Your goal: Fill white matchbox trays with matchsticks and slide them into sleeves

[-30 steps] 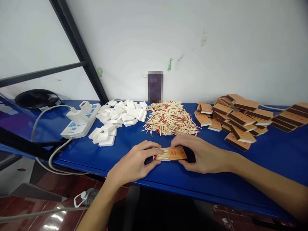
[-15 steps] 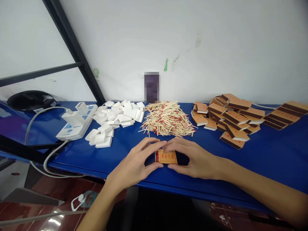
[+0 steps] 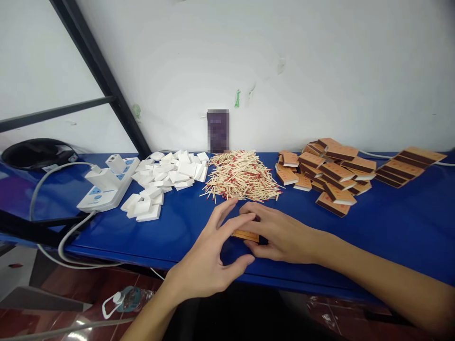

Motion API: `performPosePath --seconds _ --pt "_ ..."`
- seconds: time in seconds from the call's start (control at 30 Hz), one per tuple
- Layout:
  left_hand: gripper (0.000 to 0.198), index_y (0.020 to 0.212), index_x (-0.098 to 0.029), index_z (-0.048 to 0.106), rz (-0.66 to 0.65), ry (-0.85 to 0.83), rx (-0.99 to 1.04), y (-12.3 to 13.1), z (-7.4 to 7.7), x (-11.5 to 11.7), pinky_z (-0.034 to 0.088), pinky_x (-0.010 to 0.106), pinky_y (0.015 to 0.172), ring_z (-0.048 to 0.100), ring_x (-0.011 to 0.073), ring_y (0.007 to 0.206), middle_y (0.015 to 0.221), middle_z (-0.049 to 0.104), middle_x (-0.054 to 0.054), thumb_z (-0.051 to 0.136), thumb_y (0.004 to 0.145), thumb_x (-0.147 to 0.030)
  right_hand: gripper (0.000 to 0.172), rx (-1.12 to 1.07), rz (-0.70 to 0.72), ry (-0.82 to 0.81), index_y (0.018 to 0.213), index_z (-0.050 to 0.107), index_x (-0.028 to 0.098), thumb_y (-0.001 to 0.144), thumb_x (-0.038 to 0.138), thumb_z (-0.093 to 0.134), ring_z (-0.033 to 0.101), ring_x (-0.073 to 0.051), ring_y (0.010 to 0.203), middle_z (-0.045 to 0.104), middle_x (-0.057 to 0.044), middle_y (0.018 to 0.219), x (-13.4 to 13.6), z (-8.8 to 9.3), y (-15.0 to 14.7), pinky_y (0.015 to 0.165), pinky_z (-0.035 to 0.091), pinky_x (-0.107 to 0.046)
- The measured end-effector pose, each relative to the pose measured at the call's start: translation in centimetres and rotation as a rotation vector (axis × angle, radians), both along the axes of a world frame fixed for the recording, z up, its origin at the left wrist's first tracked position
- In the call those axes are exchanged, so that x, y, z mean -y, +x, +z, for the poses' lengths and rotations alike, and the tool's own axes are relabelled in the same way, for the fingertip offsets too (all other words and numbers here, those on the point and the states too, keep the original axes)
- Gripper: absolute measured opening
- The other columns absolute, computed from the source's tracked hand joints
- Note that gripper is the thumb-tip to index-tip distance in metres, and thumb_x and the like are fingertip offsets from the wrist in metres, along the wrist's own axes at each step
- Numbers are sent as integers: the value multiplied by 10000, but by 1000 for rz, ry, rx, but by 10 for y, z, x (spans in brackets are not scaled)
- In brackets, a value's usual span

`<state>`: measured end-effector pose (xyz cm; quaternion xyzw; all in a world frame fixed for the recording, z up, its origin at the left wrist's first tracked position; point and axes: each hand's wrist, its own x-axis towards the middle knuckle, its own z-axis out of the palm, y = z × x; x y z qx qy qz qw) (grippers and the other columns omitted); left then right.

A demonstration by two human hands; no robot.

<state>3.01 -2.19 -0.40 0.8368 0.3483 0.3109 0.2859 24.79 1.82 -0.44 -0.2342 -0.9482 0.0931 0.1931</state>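
Note:
An orange matchbox (image 3: 246, 235) lies on the blue table (image 3: 391, 222) near its front edge, mostly covered by fingers. My right hand (image 3: 280, 233) is closed over it from the right, thumb and fingers gripping its sides. My left hand (image 3: 213, 258) hovers just left of the box, fingers spread and lifted, index tip touching the right hand's fingers. Behind them lies a heap of loose matches (image 3: 241, 176).
White inner trays (image 3: 167, 177) are piled at the back left beside a power strip (image 3: 104, 182) with cables. Finished orange matchboxes (image 3: 330, 173) and a row of sleeves (image 3: 405, 166) sit at the right. A black frame bar (image 3: 95, 71) slants on the left.
The tray of matches has been pushed fully into the sleeve. My left hand has let go and opened while the right hand closed over the box. The view has shifted slightly.

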Motion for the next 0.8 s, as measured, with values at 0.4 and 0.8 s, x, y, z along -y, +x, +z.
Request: performPosePath --seconds 0.4,0.8 --pt "297 1243 -271 590 415 375 -211 -49 11 -34 448 457 1083 535 255 1249 1349 526 51 535 958 -336 217 86 -50 3 1042 602 199 853 151 508 503 -178 793 501 -95 1041 9 16 8 743 473 -349" --pt "202 1059 -247 664 674 564 -191 -102 31 -40 490 397 989 627 245 1099 1157 652 15 579 929 -376 434 -134 -1165 496 1213 598 189 821 358 679 611 -185 728 645 -93 996 6 73 219 713 493 -328"
